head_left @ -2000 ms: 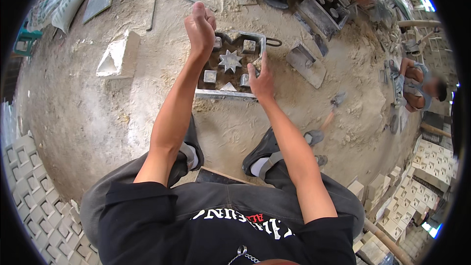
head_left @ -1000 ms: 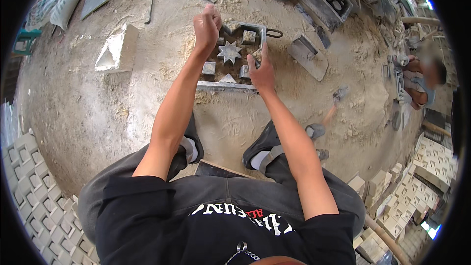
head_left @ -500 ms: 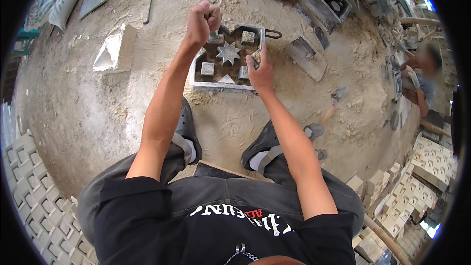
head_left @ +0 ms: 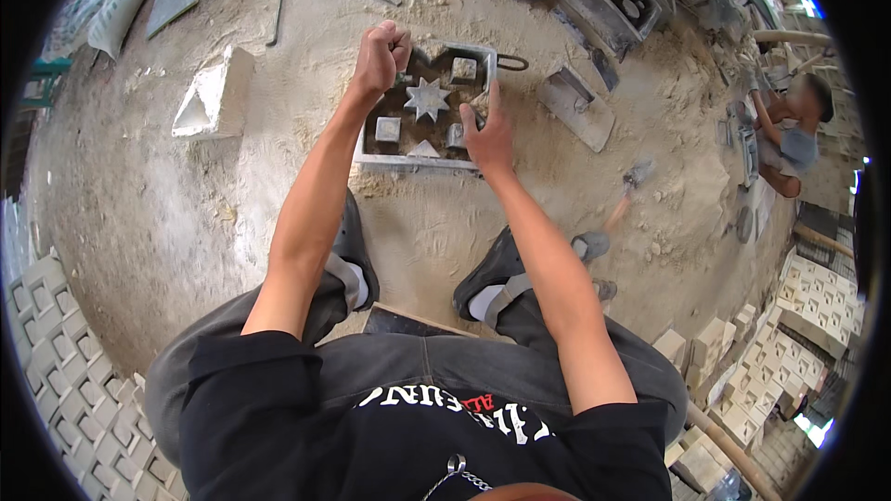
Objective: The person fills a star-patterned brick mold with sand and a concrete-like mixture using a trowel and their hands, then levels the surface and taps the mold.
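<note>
A grey metal mould [head_left: 418, 163] with a raised rim lies on the dusty ground in front of me. Inside it stand an eight-pointed star block [head_left: 427, 99], several small cube blocks [head_left: 388, 130] and a triangular block [head_left: 424, 148], with dark dirt between them. My left hand [head_left: 379, 60] is closed in a fist at the mould's far left corner; what it holds, if anything, is hidden. Along the right rim lies my right hand [head_left: 489, 134], its index finger stretched out and thumb apart, touching the mould near a cube block. A dark metal loop [head_left: 512, 62] sticks out at the far right corner.
A white hollow block [head_left: 215, 93] stands to the left. Right of the mould lie a flat plate with a raised handle [head_left: 577, 109] and a wooden-handled tool [head_left: 631, 187]. Another metal mould [head_left: 617, 5] sits farther off. A co-worker [head_left: 796, 134] crouches at the far right.
My left fist has come down and nearer over the mould's far left corner. My right hand stays on the right rim. The co-worker at the far right has shifted posture.
</note>
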Demonstrator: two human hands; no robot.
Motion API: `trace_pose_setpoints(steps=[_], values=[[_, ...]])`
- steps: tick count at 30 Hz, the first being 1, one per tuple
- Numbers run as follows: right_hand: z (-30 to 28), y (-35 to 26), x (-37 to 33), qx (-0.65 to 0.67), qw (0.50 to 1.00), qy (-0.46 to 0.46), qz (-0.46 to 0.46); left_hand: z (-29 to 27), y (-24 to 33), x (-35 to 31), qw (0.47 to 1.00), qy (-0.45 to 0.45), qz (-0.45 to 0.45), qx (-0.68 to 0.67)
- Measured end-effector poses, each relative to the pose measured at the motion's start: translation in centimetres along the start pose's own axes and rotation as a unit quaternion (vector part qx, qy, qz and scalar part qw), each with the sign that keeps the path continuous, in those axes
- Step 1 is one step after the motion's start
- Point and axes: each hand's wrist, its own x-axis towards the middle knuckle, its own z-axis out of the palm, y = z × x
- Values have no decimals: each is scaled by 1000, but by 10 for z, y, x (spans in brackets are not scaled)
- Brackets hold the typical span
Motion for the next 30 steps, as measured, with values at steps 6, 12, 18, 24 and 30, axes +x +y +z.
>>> trace_pose_setpoints(steps=[6, 12, 18, 24, 30], values=[[1, 7, 0, 44, 999, 16, -1, 11, 37, -3, 999, -37, 39, -5], [1, -2, 1, 8, 1000, 5, 7, 2, -9, -4, 999, 4, 21, 29], [5, 8, -1, 38, 999, 33, -9, 12, 33, -9, 994, -52, 92, 40], [5, 4, 0, -2, 999, 29, -17, 3, -11, -10, 999, 22, 29, 37], [0, 5, -3, 43, 999, 6, 8, 11, 36, -7, 995, -47, 61, 61]])
